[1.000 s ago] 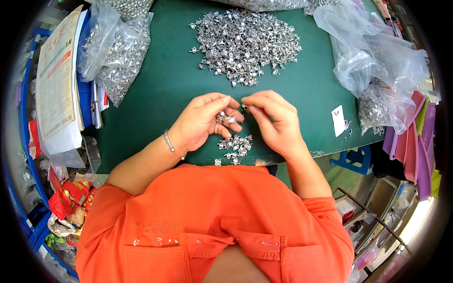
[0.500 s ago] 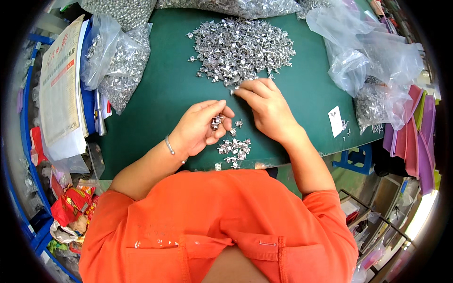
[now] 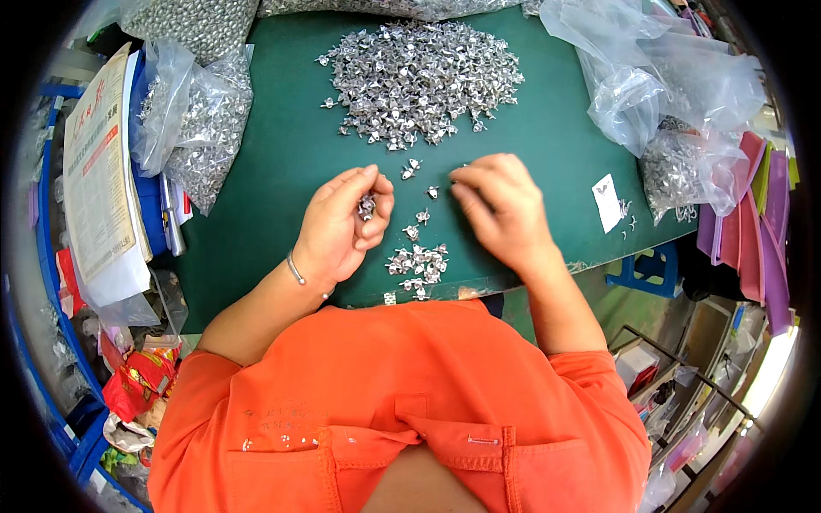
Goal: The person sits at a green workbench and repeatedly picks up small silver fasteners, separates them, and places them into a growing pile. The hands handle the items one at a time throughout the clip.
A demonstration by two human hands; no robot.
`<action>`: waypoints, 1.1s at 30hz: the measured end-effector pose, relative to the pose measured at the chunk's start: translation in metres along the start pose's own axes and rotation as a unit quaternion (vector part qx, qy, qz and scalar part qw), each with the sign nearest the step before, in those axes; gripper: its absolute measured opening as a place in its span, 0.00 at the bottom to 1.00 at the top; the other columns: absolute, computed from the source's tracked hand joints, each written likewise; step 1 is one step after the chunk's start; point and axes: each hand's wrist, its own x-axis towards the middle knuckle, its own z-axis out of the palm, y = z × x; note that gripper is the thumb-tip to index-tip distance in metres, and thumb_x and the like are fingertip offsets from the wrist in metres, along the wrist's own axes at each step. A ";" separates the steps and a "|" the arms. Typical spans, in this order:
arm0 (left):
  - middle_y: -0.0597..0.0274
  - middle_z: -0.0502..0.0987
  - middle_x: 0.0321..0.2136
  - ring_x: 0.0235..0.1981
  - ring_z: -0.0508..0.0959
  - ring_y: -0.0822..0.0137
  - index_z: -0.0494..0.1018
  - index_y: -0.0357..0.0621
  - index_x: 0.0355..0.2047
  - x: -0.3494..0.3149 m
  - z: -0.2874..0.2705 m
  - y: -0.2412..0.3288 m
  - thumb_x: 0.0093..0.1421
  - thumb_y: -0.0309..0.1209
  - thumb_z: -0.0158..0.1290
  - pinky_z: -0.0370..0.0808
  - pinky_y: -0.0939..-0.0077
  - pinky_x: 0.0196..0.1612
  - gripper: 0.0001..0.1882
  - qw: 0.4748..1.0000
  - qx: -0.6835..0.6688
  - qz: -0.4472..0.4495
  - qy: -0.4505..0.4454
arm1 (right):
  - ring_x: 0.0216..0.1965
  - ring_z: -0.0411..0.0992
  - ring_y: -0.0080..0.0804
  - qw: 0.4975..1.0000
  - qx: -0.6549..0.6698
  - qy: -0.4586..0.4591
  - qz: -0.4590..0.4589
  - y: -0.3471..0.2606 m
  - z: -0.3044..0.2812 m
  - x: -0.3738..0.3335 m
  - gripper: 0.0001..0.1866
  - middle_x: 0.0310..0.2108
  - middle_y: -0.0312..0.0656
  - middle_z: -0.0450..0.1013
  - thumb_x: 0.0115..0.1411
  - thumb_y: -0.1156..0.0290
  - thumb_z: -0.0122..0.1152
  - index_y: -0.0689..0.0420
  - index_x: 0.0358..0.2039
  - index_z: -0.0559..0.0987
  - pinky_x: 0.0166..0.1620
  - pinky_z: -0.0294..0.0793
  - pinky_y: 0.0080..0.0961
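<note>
My left hand (image 3: 342, 224) is curled around several small silvery metal pieces (image 3: 366, 206), which show between thumb and fingers. To its right, my right hand (image 3: 503, 209) is over the table with its fingers bent together; what they hold, if anything, is hidden. A few loose metal pieces (image 3: 411, 168) lie between the two hands, one of them just left of my right fingertips. Closer to me is a small cluster of the same pieces (image 3: 417, 263). The large heap of them (image 3: 423, 84) spreads out beyond my hands.
All this lies on a green tabletop (image 3: 286, 128). Clear bags of metal parts stand at the left (image 3: 205, 128) and right (image 3: 688, 171), beside a newspaper (image 3: 104, 171). A white paper slip (image 3: 606, 203) lies near the right edge. A blue stool (image 3: 646, 272) is below.
My right hand has drawn back from the heap's near edge toward me and to the right. More loose pieces now lie between heap and cluster. The whole view has shifted slightly.
</note>
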 end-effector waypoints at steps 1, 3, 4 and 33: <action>0.63 0.71 0.25 0.16 0.63 0.78 0.71 0.41 0.36 0.000 -0.001 0.001 0.73 0.38 0.42 0.57 0.85 0.15 0.15 1.000 -0.012 0.018 0.006 | 0.37 0.72 0.40 0.999 -0.035 -0.015 -0.014 -0.006 0.008 0.000 0.08 0.35 0.39 0.74 0.54 0.74 0.68 0.56 0.35 0.81 0.41 0.70 0.35; 0.63 0.71 0.25 0.16 0.62 0.78 0.71 0.42 0.35 -0.001 -0.002 0.005 0.73 0.38 0.42 0.57 0.84 0.16 0.15 0.998 -0.032 0.047 0.011 | 0.38 0.71 0.38 0.996 -0.080 -0.022 -0.026 -0.012 0.018 0.000 0.08 0.35 0.36 0.73 0.52 0.73 0.67 0.54 0.34 0.81 0.42 0.66 0.34; 0.63 0.71 0.25 0.16 0.62 0.78 0.71 0.42 0.35 -0.002 -0.001 0.007 0.73 0.38 0.42 0.57 0.84 0.16 0.15 0.998 -0.035 0.053 0.010 | 0.37 0.71 0.37 0.996 -0.085 -0.019 -0.029 -0.013 0.021 0.000 0.07 0.35 0.35 0.73 0.52 0.74 0.67 0.54 0.34 0.81 0.43 0.66 0.34; 0.68 0.76 0.25 0.27 0.76 0.74 0.80 0.39 0.36 -0.016 0.006 -0.002 0.61 0.30 0.61 0.73 0.76 0.31 0.07 0.825 0.520 0.221 -0.022 | 0.34 0.73 0.40 0.994 0.070 -0.080 0.010 -0.019 0.010 -0.013 0.06 0.32 0.39 0.75 0.54 0.75 0.67 0.56 0.34 0.82 0.39 0.70 0.35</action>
